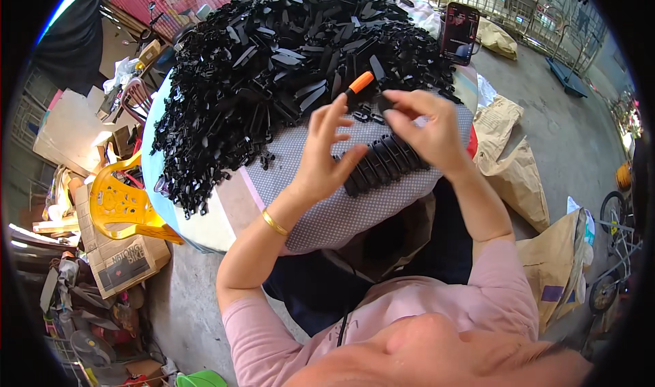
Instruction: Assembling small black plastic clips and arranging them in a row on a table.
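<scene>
Up close, left hand grip open, right hand grip pinching black clip.

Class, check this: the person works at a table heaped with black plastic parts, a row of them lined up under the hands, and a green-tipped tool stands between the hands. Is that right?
Not quite. The tool's tip is orange, not green, as the head view shows. The rest holds: the heap of black plastic parts covers the table, and a row of parts lies under the left hand and right hand.
</scene>
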`<state>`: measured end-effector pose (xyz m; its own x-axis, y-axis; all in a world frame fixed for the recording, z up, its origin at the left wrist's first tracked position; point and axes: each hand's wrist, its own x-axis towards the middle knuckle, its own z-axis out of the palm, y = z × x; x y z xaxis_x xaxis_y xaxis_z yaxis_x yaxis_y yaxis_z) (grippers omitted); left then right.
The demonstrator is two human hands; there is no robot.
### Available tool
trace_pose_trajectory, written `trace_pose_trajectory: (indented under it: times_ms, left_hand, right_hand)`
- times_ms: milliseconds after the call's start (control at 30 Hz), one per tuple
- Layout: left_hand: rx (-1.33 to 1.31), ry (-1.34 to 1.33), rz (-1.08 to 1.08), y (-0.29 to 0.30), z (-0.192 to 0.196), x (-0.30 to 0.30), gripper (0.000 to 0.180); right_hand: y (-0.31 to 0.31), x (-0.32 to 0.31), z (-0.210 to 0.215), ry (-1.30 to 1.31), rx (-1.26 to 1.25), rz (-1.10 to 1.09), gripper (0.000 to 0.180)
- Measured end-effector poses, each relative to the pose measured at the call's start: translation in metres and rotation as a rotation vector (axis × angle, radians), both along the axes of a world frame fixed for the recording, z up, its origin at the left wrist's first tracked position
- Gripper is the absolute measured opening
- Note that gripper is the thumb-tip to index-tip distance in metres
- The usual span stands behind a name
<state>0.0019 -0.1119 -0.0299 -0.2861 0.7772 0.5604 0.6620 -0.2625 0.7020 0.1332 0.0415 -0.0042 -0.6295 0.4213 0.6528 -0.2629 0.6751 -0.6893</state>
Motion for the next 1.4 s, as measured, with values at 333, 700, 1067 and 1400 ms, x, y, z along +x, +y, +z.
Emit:
trace_pose_trajectory:
  times_ms: [333,700,1067,1400]
  left_hand:
    - [-0.341,0.508,0.549,0.033,0.004,-0.075,0.032]
    - [-0.212,0.498,0.665,0.036,-0.016,-0.083,0.033]
    - [-0.043,-1.221,-0.061,0.034,-0.005,-0.065,0.025]
    - [-0.069,-1.099,-0.074,0.034,-0.003,-0.057,0.032]
  right_hand:
    - [0.05,0.045,-0.041,-0.483,0.284,-0.319,0.022]
    - [0.094,0.016,-0.045,-0.333,0.263,-0.197,0.016]
    - [0.112,-0.032,-0.055,-0.5,0.551,-0.17,0.015]
    - [0.097,-0.018,-0.051,-0.49,0.641,-0.224,0.021]
